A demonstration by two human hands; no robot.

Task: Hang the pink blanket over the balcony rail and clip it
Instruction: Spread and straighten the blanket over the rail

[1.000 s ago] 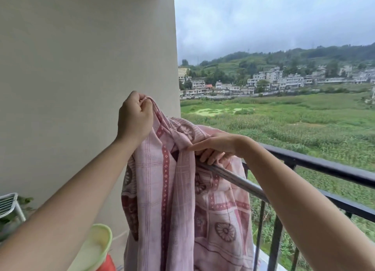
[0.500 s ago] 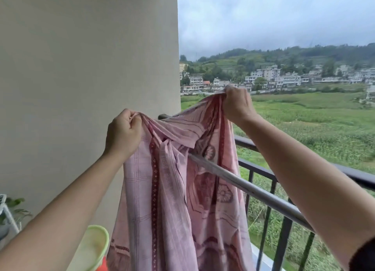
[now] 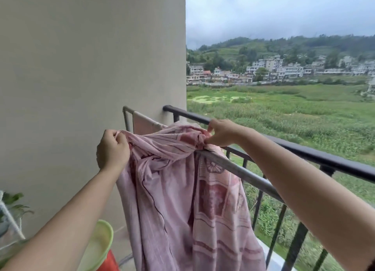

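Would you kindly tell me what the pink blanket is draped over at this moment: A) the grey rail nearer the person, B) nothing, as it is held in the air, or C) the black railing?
A: the blanket folds over the grey rail where the right hand pinches it. The left hand grips a bunch, and the black railing runs behind.

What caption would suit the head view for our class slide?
Left hand and right hand grip the pink blanket, bunched over the grey metal rail.
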